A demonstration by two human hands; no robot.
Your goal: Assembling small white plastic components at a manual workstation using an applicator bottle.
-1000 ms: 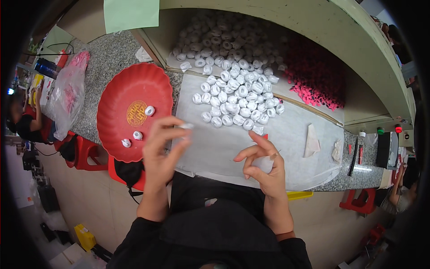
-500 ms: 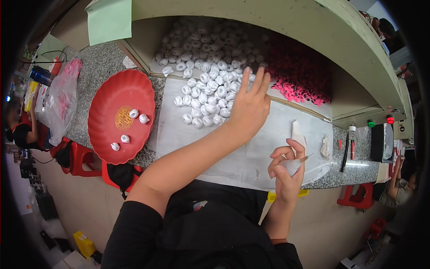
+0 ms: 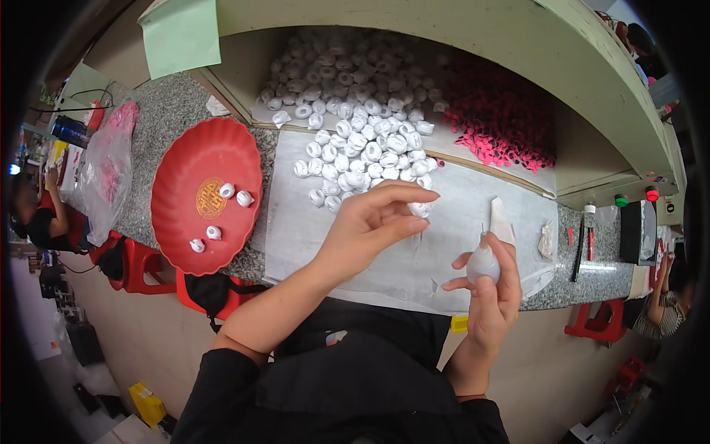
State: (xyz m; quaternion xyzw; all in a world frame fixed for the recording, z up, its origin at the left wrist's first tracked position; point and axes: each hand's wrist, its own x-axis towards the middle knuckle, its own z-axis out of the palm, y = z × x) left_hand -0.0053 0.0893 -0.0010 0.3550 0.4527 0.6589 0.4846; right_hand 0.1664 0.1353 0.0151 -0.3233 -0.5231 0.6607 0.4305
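My left hand (image 3: 362, 231) is over the white sheet (image 3: 458, 211), with a small round white piece (image 3: 420, 209) between thumb and fingers. To its right, my right hand (image 3: 494, 300) holds a small white squeeze bottle (image 3: 483, 265), its thin needle tip pointing up and away from me. Behind my left hand lies a loose heap of similar round white pieces (image 3: 362, 144), with dark openings and twisted ends, spilling out of the shelf. Several of them rest in the red scalloped dish (image 3: 174, 155) at the left.
Small pink pieces (image 3: 495, 133) are piled at the shelf's right (image 3: 592, 159). A white strip (image 3: 501, 218) and a crumpled scrap (image 3: 546, 240) lie on the sheet's right. Beyond are a red pen (image 3: 590, 244) and a black box (image 3: 637, 233). A plastic bag (image 3: 103, 177) is far left.
My left hand has come back from the heap toward me, with a white piece in its fingers. My right hand has turned the bottle's tip from sideways to upward.
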